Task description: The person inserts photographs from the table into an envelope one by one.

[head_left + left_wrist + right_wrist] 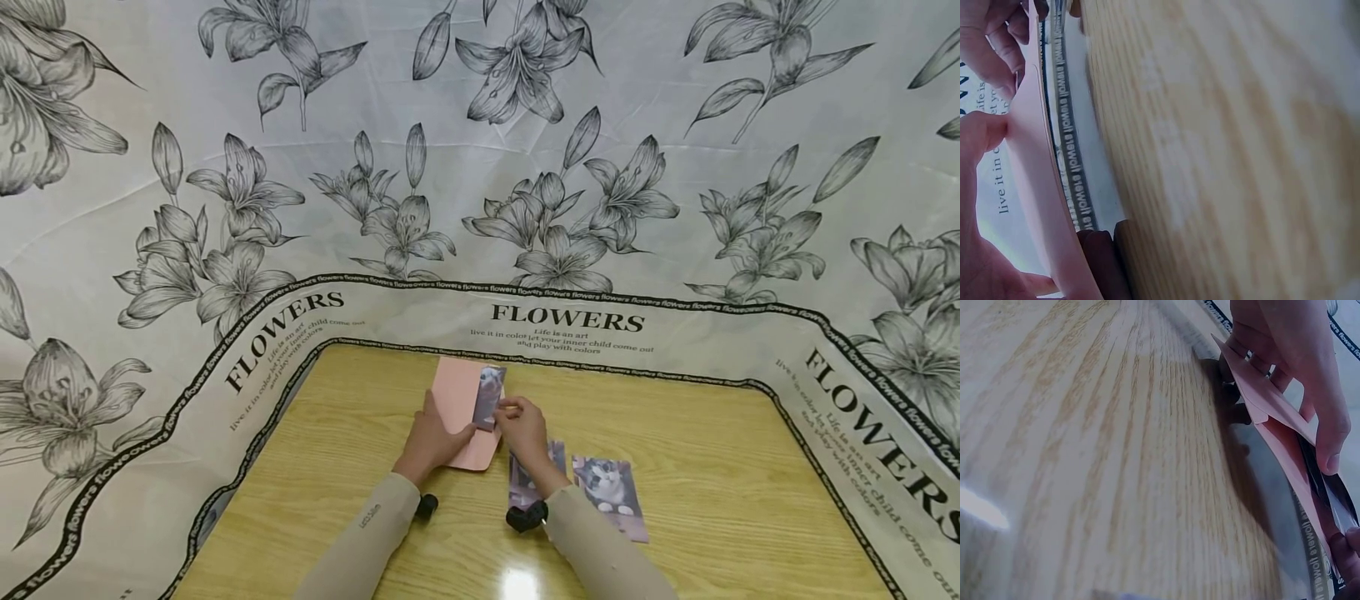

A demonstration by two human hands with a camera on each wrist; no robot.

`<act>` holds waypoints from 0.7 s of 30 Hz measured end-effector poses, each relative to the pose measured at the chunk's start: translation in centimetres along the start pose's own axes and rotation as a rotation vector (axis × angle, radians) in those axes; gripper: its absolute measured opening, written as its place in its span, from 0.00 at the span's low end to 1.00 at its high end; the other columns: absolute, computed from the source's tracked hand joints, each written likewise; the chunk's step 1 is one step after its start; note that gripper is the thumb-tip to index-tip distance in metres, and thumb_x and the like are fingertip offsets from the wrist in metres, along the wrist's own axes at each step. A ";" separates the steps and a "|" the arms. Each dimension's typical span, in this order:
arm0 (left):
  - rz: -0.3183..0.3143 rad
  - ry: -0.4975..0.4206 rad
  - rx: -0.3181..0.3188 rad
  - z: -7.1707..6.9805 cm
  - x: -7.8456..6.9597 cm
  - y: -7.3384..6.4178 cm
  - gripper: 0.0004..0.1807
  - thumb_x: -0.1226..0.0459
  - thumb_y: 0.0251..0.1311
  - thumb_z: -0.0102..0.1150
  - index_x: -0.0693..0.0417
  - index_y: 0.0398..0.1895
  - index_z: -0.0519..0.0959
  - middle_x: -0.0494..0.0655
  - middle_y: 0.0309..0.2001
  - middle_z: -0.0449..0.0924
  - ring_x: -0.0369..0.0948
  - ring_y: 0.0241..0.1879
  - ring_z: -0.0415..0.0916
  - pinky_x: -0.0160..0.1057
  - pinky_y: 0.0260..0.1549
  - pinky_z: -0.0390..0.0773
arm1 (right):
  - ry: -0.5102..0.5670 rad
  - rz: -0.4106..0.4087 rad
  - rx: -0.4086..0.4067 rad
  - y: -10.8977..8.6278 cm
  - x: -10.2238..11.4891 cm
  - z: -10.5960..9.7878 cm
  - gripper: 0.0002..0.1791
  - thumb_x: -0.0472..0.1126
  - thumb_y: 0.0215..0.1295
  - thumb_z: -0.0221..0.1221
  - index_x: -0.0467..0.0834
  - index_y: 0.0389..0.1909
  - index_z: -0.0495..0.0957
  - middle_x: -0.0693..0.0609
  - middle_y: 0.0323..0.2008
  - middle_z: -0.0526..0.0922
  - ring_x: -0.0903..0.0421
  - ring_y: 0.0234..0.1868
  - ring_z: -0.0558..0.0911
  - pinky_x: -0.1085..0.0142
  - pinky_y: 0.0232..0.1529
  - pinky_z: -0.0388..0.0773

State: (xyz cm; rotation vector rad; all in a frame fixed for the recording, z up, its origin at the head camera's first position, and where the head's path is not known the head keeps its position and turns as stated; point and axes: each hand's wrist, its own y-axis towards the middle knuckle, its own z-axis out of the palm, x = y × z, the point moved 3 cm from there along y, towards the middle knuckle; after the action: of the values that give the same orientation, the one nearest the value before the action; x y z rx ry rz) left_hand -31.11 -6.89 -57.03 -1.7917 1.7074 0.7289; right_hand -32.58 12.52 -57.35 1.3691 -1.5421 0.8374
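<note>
Apparently to steady it, my left hand [433,440] grips the pink envelope [454,390]; my right hand [527,429], almost closed, pinches the cat card [488,395] poking from the envelope's right side.

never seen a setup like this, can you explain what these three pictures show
No machine here: these are a person's bare left hand and right hand. The wide picture is taken from the person's head; the two close ones from each wrist. On the yellow wood-grain table lies a rectangular grey-and-white cat card, with a purplish picture card beside it, partly hidden by the right arm. The left hand grips a pink paper envelope; the right hand pinches a purple-grey rectangular card partly inside it.
</note>
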 end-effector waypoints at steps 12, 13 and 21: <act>0.000 -0.005 0.002 -0.2 0.1 -0.1 0.66 0.44 0.62 0.73 0.70 0.86 0.42 0.84 0.74 0.59 0.72 0.70 0.69 0.64 0.66 0.75 | -0.012 0.016 0.015 0.0 0.1 0.1 0.11 0.38 0.72 0.69 0.40 0.51 0.87 0.46 0.37 0.91 0.54 0.29 0.85 0.64 0.24 0.75; 0.001 -0.005 0.000 -0.2 0.1 -0.1 0.66 0.44 0.62 0.73 0.70 0.86 0.42 0.84 0.73 0.59 0.72 0.70 0.69 0.64 0.66 0.75 | -0.013 0.015 0.017 0.0 0.3 0.1 0.11 0.38 0.72 0.69 0.40 0.51 0.87 0.46 0.37 0.91 0.54 0.29 0.85 0.64 0.24 0.75; 0.014 -0.014 -0.009 -0.1 -0.1 -0.1 0.66 0.44 0.61 0.74 0.70 0.85 0.42 0.85 0.73 0.60 0.72 0.70 0.69 0.65 0.65 0.76 | -0.062 0.011 0.020 0.2 1.0 0.4 0.11 0.38 0.71 0.70 0.40 0.51 0.88 0.46 0.38 0.91 0.53 0.33 0.87 0.64 0.29 0.78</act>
State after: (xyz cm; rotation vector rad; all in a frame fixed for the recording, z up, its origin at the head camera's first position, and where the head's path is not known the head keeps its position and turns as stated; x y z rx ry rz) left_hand -31.05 -6.95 -56.90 -1.7785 1.7118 0.7546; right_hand -32.88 11.80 -56.59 1.4144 -1.5936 0.8261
